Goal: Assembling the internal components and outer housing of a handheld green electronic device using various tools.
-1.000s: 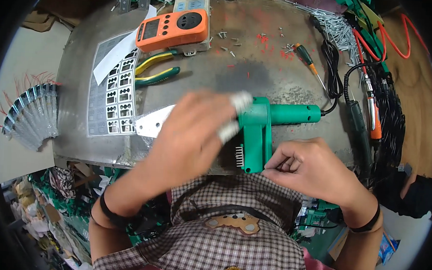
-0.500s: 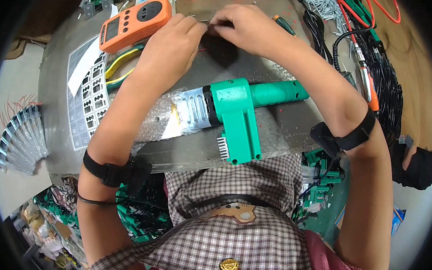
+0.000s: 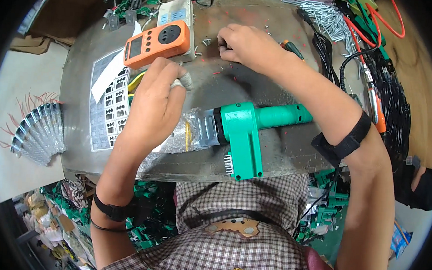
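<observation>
A green plastic power-tool body lies across the near part of the table, its round handle toward the right. On its left side a slotted metal plate leads into bubble wrap. Over the wrap hovers my left hand, fingers curled, with pale coverings on some fingertips; whatever it may hold is hidden. Farther off, my right hand is low over the tabletop with bent fingers closed together, their tips hidden from view. Small screws lie just left of it.
An orange meter leans by a white power strip. Yellow-handled pliers lie beside a printed sheet. Long screws are heaped far right, near black cables and a screwdriver. Bubble-wrapped parts fan out left.
My hands have drawn apart: the left moved back toward the bubble wrap, while the right stays at the far side near the small screws. The view has shifted, showing more of the table's far side.
</observation>
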Available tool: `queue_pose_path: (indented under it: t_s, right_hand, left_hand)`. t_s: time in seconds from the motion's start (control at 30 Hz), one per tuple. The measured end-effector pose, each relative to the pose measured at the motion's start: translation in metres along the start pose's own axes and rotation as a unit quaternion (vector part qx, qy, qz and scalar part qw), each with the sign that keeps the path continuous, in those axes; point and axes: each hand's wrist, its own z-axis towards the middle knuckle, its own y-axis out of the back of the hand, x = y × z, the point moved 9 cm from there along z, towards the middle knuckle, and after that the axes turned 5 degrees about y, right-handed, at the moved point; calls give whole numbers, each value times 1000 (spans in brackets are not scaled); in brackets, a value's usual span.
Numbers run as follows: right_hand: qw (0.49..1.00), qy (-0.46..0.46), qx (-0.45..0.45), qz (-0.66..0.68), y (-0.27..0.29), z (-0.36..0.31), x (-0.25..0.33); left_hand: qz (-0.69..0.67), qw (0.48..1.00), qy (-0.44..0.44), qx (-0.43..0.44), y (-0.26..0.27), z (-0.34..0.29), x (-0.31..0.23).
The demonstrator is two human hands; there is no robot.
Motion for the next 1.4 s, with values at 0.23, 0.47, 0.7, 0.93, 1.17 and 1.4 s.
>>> queue_pose_path:
  t_s: [0.23,0.47,0.7,0.93,1.17,1.4]
  right_hand:
    - [942,-213,-79,248,81,-61,-24]
    - [967,-198,-73,145,130,-174,55]
    - [980,-122,-147,51,119,-174,66]
    - [960,-82,-265,28,109,-189,52]
    - [960,-46,-269,64,108,-182,46]
    - [969,18,-246,17,108,-185,57]
  left_hand:
    - [-135,986,-50,83,-28,20,-63]
    - [-217,954,-106,176,-101,53,-107]
    - [-155,958,-160,180,-107,50,-123]
    - [-159,963,-99,194,-106,30,-107]
    - [-255,944,-23,208,-108,32,-97]
    - [-174,949,-93,244,-114,33,-106]
